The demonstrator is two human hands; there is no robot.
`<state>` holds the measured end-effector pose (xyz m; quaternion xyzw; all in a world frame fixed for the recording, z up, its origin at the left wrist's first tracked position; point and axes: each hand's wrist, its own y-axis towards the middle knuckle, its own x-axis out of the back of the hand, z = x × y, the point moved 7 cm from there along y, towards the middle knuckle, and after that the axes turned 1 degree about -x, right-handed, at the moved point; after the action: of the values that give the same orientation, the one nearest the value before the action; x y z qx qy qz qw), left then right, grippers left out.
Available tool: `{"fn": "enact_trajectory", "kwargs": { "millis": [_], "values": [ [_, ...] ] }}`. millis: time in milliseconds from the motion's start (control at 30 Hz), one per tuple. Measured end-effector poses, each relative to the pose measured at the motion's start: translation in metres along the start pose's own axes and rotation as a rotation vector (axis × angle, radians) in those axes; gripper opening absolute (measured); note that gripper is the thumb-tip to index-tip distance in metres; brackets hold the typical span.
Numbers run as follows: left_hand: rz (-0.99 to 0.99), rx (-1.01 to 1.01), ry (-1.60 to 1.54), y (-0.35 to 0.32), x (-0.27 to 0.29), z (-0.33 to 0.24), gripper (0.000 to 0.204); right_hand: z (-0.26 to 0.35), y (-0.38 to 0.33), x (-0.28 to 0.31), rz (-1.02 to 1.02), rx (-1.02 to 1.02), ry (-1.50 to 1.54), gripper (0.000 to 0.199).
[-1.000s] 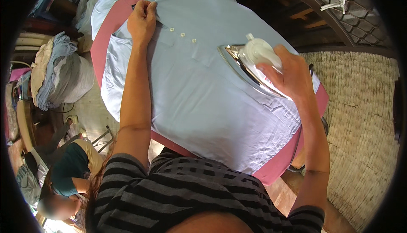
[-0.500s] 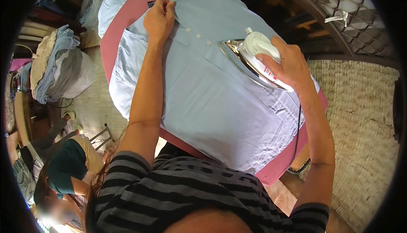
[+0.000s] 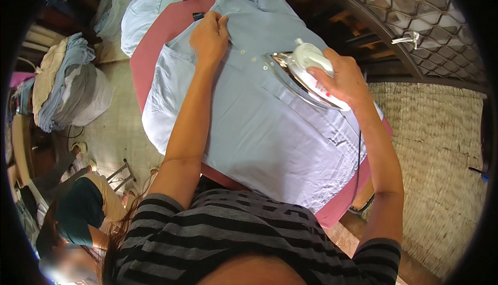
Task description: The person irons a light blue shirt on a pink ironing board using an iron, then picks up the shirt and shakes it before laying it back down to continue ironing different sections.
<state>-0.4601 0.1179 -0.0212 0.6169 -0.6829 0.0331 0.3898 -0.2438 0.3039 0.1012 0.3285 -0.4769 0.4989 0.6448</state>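
Observation:
A light blue buttoned shirt (image 3: pixel 249 129) lies spread over a pink ironing board (image 3: pixel 148 54). My left hand (image 3: pixel 210 38) is closed on the shirt's fabric at its far left part, fingers pinched together near a small dark tag (image 3: pixel 198 16). My right hand (image 3: pixel 346 77) grips the handle of a white iron (image 3: pixel 309 81) with a shiny metal soleplate. The iron rests on the right half of the shirt, its tip pointing far left, right beside the row of small white buttons (image 3: pixel 254 59). Wrinkles show in the fabric at the near right.
A dark cord (image 3: pixel 358 165) runs down from the iron past the board's right edge. A dark metal lattice (image 3: pixel 373 5) stands at the far right. Piled clothes (image 3: pixel 67 88) and a plastic bag (image 3: pixel 111 12) are at the left. A person in a dark green top (image 3: pixel 80 210) is at the lower left.
The iron has slid a little left over the shirt, so its tip is now closer to the buttons. My left hand keeps its hold on the fabric. The whole view has shifted slightly.

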Motion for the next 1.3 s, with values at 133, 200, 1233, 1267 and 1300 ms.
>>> {"fn": "enact_trajectory", "kwargs": {
  "millis": [133, 200, 1233, 1267, 1300],
  "values": [
    [-0.014, -0.022, 0.008, 0.000, -0.003, 0.000, 0.026, 0.017, 0.027, -0.002, -0.024, -0.007, -0.026, 0.054],
    [0.027, -0.013, 0.028, 0.001, -0.005, 0.001, 0.027, 0.016, 0.030, -0.002, -0.010, -0.035, -0.026, 0.057],
    [0.084, -0.197, -0.010, 0.008, 0.004, -0.009, 0.021, 0.003, -0.052, -0.009, 0.143, -0.150, 0.166, 0.047],
    [0.118, -0.173, -0.019, 0.008, 0.002, -0.009, 0.023, 0.006, -0.050, -0.010, 0.146, -0.154, 0.155, 0.047],
    [0.153, -0.149, -0.028, 0.008, 0.001, -0.009, 0.025, 0.008, -0.050, -0.010, 0.149, -0.159, 0.145, 0.047]
  ]
}}
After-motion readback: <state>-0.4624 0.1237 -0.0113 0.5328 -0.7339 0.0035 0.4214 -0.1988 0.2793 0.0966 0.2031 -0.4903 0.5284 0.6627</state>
